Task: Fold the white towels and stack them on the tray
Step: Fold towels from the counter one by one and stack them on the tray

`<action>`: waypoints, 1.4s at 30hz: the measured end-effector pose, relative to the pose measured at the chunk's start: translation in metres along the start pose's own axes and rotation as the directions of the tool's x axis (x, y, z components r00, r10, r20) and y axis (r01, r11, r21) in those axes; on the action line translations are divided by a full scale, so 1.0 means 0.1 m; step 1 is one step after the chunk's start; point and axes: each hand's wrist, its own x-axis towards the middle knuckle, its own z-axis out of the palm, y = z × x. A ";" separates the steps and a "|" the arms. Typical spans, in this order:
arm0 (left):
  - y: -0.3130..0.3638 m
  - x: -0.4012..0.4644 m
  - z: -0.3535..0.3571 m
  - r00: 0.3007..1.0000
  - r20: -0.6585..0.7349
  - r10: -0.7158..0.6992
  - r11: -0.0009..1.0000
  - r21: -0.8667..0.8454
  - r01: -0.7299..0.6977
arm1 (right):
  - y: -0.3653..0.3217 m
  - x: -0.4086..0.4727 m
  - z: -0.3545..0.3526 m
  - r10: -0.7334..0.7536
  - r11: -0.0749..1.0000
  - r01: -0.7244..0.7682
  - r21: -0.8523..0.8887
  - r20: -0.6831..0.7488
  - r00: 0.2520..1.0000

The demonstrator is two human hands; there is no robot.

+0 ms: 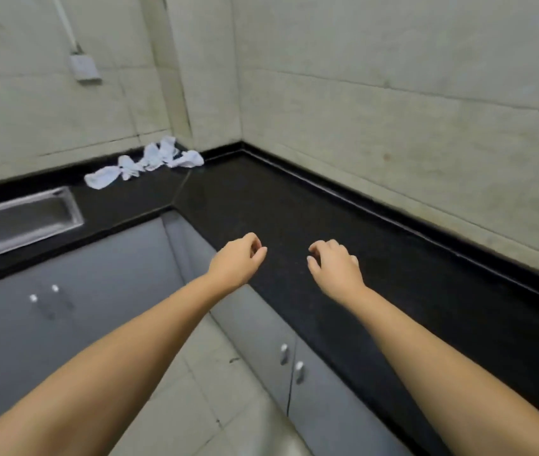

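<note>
Black corner table [294, 209] | left hand [237, 260], right hand [335, 264] loosely curled, holding nothing | white towels [144, 162] crumpled far ahead-left of hands | tray [21, 218] left, bare | nothing folded yet

Single head view: high, angled forward-down over black L-shaped counter [294, 205] corner, close range, wide-angle.
</note>
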 end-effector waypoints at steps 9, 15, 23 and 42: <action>-1.71 0.67 -0.45 0.978 -0.047 -0.201 0.979 0.017 0.202 | -1.24 1.28 1.16 -0.186 0.981 0.192 -0.011 0.216 0.959; -2.45 1.90 -0.60 0.966 -0.013 -0.258 0.966 0.020 0.258 | -1.64 2.69 1.72 -0.206 0.976 0.216 -0.006 0.286 0.936; -3.32 3.36 -0.96 0.941 -0.015 -0.338 0.941 -0.042 0.337 | -2.20 4.32 2.13 -0.241 0.964 0.266 -0.022 0.358 0.902; -5.91 7.10 -0.61 0.945 0.076 -0.319 0.948 0.020 0.318 | -3.56 8.11 4.15 -0.243 0.949 0.300 -0.100 0.375 0.894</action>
